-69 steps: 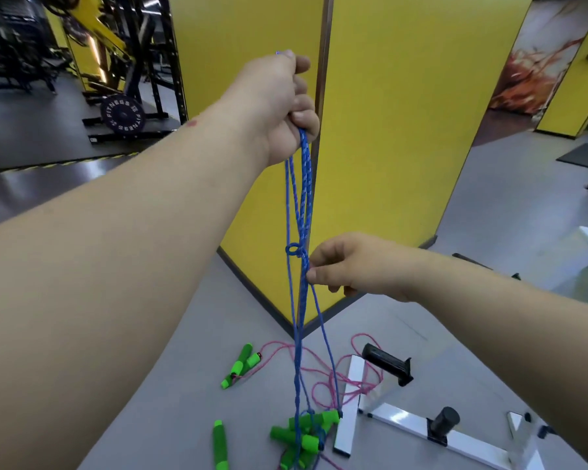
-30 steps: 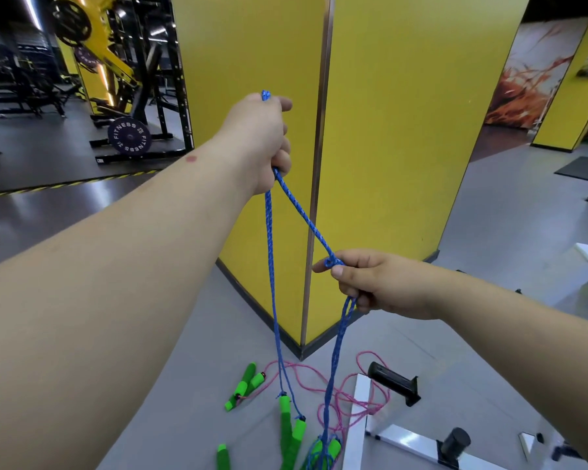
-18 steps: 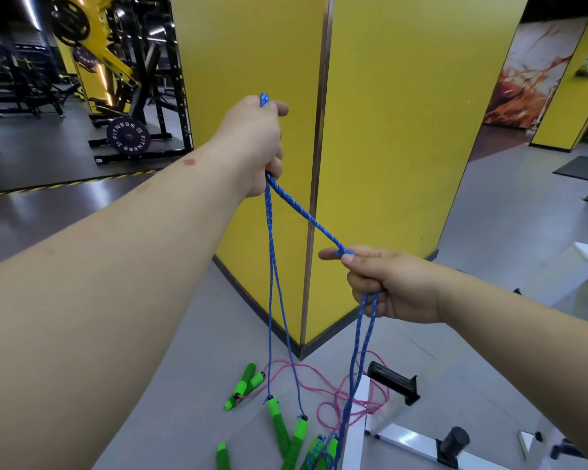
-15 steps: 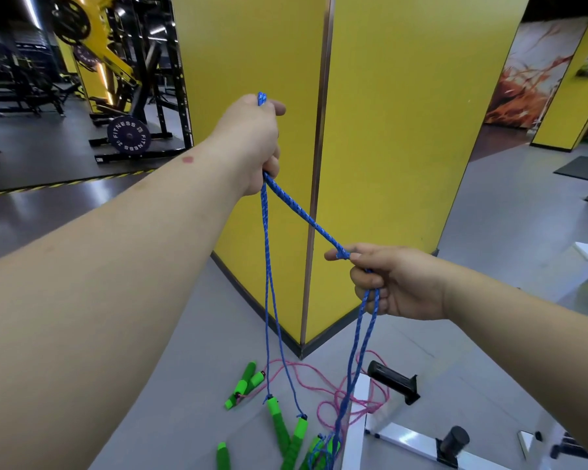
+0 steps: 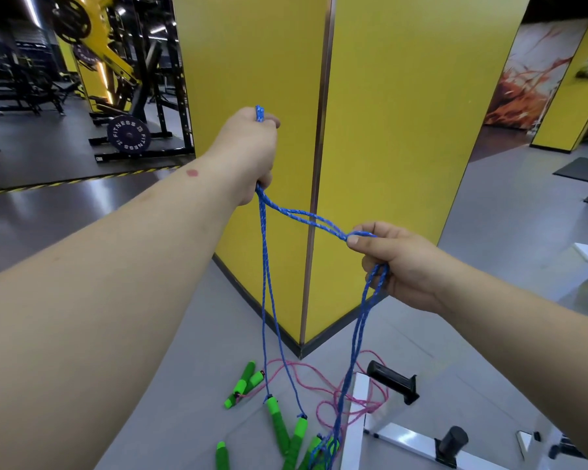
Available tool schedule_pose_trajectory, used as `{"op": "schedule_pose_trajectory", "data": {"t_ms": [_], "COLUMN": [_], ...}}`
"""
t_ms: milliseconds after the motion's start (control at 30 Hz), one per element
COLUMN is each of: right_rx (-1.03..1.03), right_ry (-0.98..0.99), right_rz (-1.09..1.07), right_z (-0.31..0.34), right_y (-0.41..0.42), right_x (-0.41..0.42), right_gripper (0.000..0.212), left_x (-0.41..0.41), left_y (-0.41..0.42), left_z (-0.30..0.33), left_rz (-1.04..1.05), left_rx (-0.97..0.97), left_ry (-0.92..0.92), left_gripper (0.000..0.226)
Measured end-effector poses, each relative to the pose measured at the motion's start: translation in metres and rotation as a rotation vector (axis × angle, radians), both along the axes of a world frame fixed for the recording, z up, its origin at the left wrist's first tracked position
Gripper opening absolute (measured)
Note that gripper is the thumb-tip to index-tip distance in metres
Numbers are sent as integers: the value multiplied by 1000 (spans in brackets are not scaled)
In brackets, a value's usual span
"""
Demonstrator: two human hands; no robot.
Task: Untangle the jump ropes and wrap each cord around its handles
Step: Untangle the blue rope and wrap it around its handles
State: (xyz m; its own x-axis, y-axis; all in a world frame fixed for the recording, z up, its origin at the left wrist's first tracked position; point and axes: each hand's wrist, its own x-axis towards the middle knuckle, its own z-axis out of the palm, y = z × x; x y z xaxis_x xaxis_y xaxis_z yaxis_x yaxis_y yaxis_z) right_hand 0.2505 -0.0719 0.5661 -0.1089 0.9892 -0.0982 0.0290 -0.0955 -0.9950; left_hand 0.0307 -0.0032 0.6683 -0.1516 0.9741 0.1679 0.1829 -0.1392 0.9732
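My left hand (image 5: 248, 154) is raised and grips the blue jump-rope cords (image 5: 269, 293), a short end sticking out above the fist. Two blue strands run from it to my right hand (image 5: 398, 262), which pinches them between thumb and forefinger, lower and to the right. Two more strands drop from each hand to green handles (image 5: 279, 425) hanging just above the floor. A pink rope (image 5: 336, 395) lies tangled on the floor with its two green handles (image 5: 243, 385) to the left. Another green handle (image 5: 222, 456) lies at the bottom edge.
A yellow pillar (image 5: 319, 164) stands right behind the ropes. A white metal frame (image 5: 357, 412) with black grips lies on the grey floor at lower right. Weight racks and a plate (image 5: 128, 135) fill the far left.
My right hand has pulled its two strands out to the right, so the blue cords spread into two separate pairs. My left hand has lowered a little from its first height.
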Motion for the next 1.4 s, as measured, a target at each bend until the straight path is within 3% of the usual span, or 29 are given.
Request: {"op": "schedule_pose_trajectory", "data": {"t_ms": [100, 167, 333, 533, 833, 1033, 1400], "right_rx": [26, 40, 16, -93, -117, -85, 6], "right_ry": [154, 210, 300, 360, 346, 241, 31], "right_rz": [-5, 24, 104, 167, 264, 197, -5], "right_z": [5, 10, 21, 30, 33, 34, 21], "right_y": [0, -1, -3, -5, -5, -6, 0], "right_x": [-6, -10, -16, -14, -8, 0, -1], "right_gripper": [14, 7, 21, 36, 32, 29, 32], "left_x": [3, 7, 14, 11, 8, 3, -3], "left_y": [-6, -14, -28, -29, -36, -33, -22], "left_z": [-8, -13, -21, -25, -31, -29, -30], "left_rz": [-121, -210, -467, -552, -662, -491, -324], "left_rx": [-22, -40, -82, -61, -117, -14, -20], "left_ry": [45, 118, 235, 323, 537, 804, 695], "left_gripper": [21, 38, 85, 114, 118, 107, 114]}}
